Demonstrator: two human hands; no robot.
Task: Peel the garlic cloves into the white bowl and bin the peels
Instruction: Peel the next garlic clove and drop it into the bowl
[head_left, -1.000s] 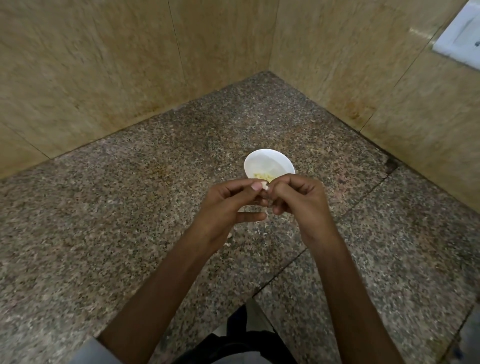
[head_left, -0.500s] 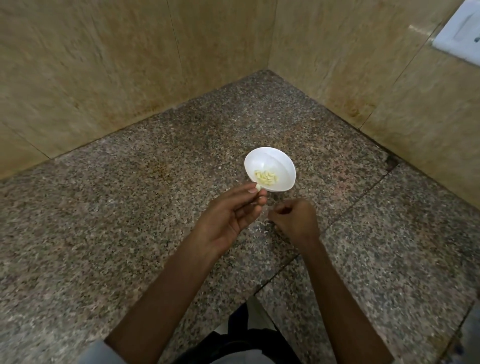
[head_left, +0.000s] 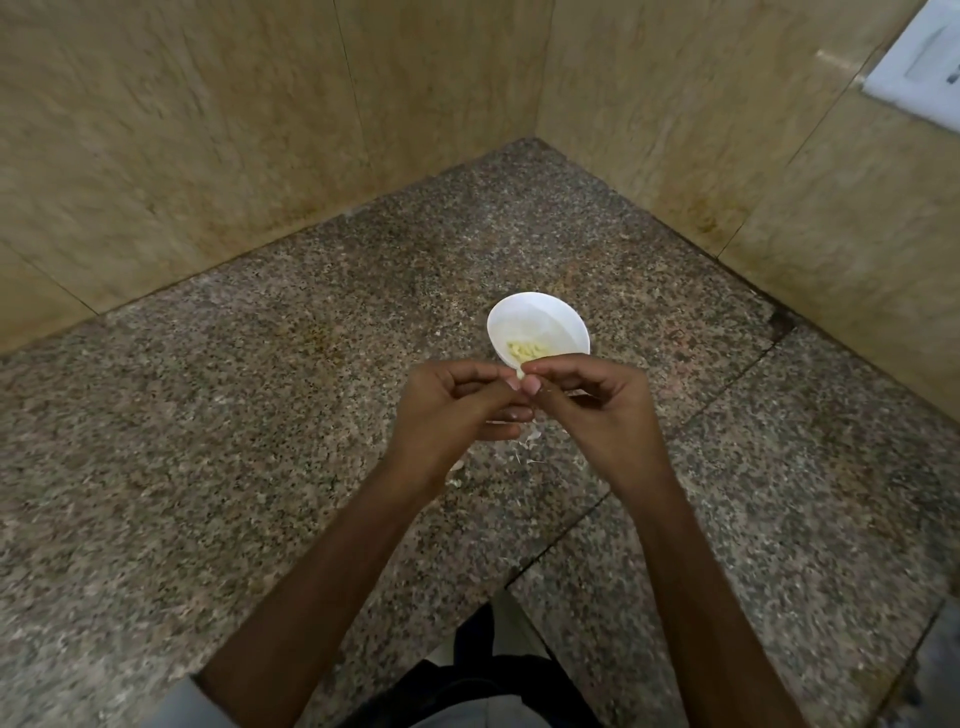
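A white bowl stands on the granite counter with several pale yellow peeled cloves in it. Just in front of the bowl, my left hand and my right hand meet above the counter. Their fingertips pinch one small garlic clove between them; only its pale tip shows. Thin whitish peels lie on the counter under and between my hands. No bin is in view.
The speckled granite counter runs into a corner of beige tiled walls. A seam crosses the counter to the right of my arms. A white fitting sits on the right wall. The counter's front edge lies near my body.
Half a second ago my right hand was down at the counter among the peels and the left hand was apart. Both have risen and joined again on a clove.
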